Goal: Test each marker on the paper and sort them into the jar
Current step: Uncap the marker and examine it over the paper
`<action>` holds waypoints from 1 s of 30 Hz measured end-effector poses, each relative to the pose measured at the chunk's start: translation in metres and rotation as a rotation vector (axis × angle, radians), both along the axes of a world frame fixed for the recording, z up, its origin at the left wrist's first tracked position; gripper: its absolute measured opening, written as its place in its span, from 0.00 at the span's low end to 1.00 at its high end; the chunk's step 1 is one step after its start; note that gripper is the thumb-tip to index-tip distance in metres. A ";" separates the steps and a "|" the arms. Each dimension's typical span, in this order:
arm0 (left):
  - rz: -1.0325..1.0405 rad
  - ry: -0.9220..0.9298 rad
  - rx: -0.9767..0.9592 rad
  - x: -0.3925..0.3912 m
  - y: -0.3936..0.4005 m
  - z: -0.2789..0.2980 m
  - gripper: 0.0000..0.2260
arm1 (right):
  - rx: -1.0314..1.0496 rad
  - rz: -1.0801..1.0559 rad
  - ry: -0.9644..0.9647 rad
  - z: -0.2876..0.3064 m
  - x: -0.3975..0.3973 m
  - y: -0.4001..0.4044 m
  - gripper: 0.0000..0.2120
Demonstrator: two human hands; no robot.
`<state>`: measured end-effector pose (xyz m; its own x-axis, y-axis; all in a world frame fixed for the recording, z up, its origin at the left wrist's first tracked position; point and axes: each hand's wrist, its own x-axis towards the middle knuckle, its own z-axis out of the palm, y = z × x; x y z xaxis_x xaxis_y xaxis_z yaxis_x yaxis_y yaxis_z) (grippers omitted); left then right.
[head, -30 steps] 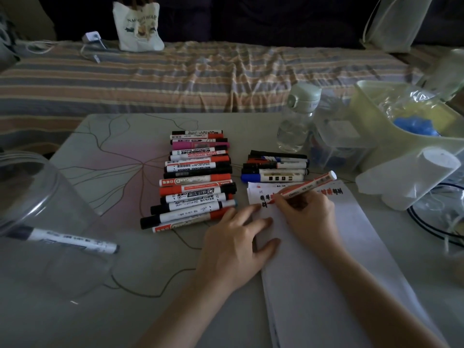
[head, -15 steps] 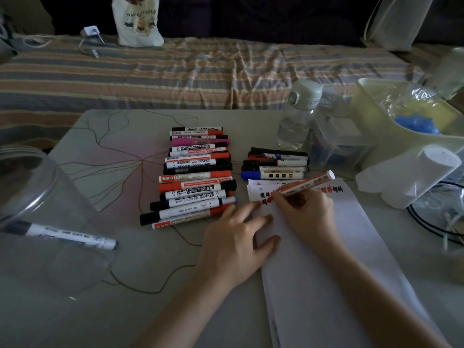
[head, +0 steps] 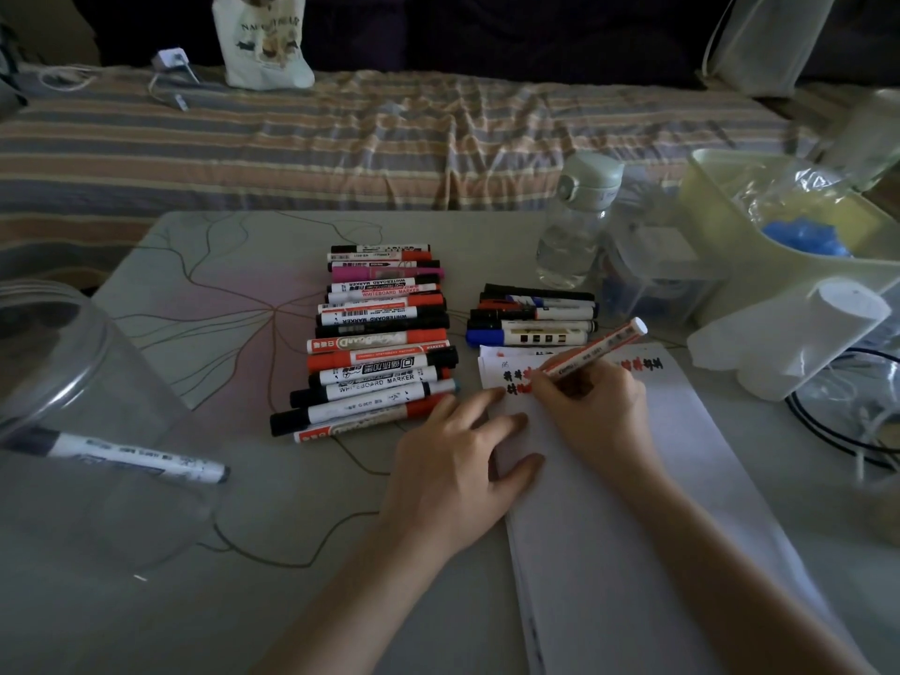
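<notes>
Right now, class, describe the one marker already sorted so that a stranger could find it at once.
Find the big clear jar lying on its side at the table's left edge. Inside lies a single white-barrelled, dark-capped marker, alone, well apart from the rows at the table's middle.

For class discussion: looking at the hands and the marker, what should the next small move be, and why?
Probably lift the marker off the paper and cap it. The right hand holds its tip at fresh red marks, so it seems to work; the jar already holds one.
</notes>
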<state>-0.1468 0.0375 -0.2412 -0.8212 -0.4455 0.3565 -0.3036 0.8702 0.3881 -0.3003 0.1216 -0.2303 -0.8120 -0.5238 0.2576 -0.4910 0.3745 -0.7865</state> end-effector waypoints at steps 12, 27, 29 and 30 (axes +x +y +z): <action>0.079 0.067 0.121 0.019 0.012 0.006 0.06 | -0.086 0.040 -0.286 0.035 0.012 0.005 0.05; 0.305 0.682 1.672 0.097 0.051 0.094 0.07 | -0.359 0.174 -0.622 0.106 0.127 0.082 0.06; 0.306 0.753 1.765 0.101 0.054 0.096 0.09 | -0.399 0.168 -0.625 0.103 0.137 0.086 0.07; 0.307 0.782 1.790 0.103 0.055 0.097 0.09 | -0.404 0.170 -0.625 0.103 0.142 0.087 0.08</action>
<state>-0.0439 0.0921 -0.1446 -0.5737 -0.7146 -0.4003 0.3006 -0.6383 0.7087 -0.1587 0.2089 -0.1275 -0.7861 -0.6176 -0.0251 0.0654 -0.0427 -0.9969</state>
